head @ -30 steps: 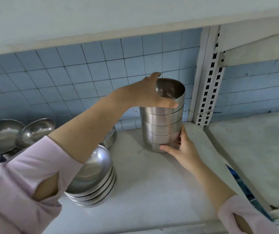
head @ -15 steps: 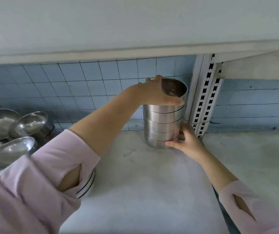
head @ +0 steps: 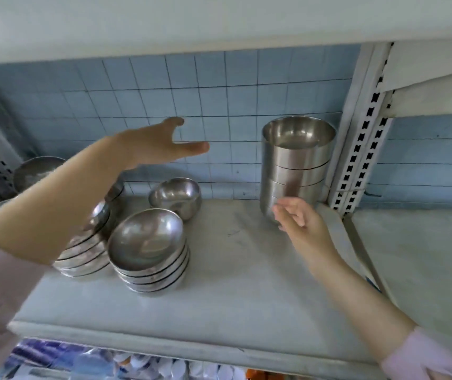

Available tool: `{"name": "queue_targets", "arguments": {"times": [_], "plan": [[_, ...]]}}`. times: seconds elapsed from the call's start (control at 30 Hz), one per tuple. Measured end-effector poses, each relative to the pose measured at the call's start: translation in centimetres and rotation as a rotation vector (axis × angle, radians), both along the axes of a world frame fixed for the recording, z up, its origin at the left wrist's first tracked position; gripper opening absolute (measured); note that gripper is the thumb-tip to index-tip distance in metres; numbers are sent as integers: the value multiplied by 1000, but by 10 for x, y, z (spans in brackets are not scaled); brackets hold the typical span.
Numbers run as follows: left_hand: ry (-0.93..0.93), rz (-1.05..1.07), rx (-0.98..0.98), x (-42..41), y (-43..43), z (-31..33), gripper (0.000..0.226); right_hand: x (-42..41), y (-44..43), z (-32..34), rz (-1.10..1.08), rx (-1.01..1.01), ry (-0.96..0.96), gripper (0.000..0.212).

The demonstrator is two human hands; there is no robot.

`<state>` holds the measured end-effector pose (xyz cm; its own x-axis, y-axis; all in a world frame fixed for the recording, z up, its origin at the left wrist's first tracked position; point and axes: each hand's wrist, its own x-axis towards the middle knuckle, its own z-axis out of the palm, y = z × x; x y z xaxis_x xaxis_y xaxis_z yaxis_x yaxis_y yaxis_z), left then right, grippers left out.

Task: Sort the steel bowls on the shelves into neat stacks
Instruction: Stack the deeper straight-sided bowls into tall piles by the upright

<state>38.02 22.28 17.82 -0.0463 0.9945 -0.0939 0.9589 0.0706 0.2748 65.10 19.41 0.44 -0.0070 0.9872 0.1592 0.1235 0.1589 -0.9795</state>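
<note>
A tall stack of straight-sided steel bowls (head: 297, 163) stands at the back right of the shelf (head: 246, 283), against the white upright. My right hand (head: 299, 223) hovers just in front of its base, fingers loosely curled, holding nothing. My left hand (head: 162, 144) is in the air to the left of the stack, fingers spread, empty. Below my left arm sit a stack of shallow round bowls (head: 148, 250), a second stack (head: 88, 250) partly hidden by the arm, and a single tilted bowl (head: 177, 196).
More steel bowls (head: 37, 168) lie at the far left behind my arm. A perforated white upright (head: 356, 149) borders the shelf on the right, with another shelf (head: 425, 256) beyond it. An upper shelf hangs close overhead. Packaged goods show below the front edge.
Both hands have let go of the tall stack. My left hand has swung away to the left and my right hand has drawn back from its base. The view has pulled back.
</note>
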Motion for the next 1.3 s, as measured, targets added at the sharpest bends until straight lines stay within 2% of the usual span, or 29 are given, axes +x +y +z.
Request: {"name": "queue_targets", "arguments": {"times": [0.1,0.2,0.33,0.43,0.5,0.57,0.7,0.87,1.0,1.13,1.23,1.3], "plan": [[107,92,-72,-66,-6,-7,118,-50,11,22,99,-105,20,9],[192,141,-135,-113,-8,-22,115,-99,26,29,135,-243,-8,11],[225,159,-211,-169,3,-32,127,-150,44,27,126,-463,-11,42],[259,144,-233,-201,19,-41,143,-174,56,26,106,-498,-171,60],[313,129,-268,-212,30,-52,133,-184,63,25,105,-513,-287,68],[315,90,-300,-218,40,-63,128,-193,65,24,118,-526,-316,72],[288,15,-322,-227,53,-80,133,-207,64,22,80,-532,-225,58],[161,17,-175,-236,63,-85,118,-206,69,13,-25,-500,-241,52],[111,24,-42,-238,64,-75,108,-198,64,26,-77,-466,-142,51],[163,-18,64,-218,55,-50,104,-184,58,38,-119,-500,304,31],[147,-42,123,-193,42,-30,104,-163,51,46,-138,-453,395,9],[130,-73,157,-172,31,-21,104,-145,44,51,-160,-433,448,8]]}}
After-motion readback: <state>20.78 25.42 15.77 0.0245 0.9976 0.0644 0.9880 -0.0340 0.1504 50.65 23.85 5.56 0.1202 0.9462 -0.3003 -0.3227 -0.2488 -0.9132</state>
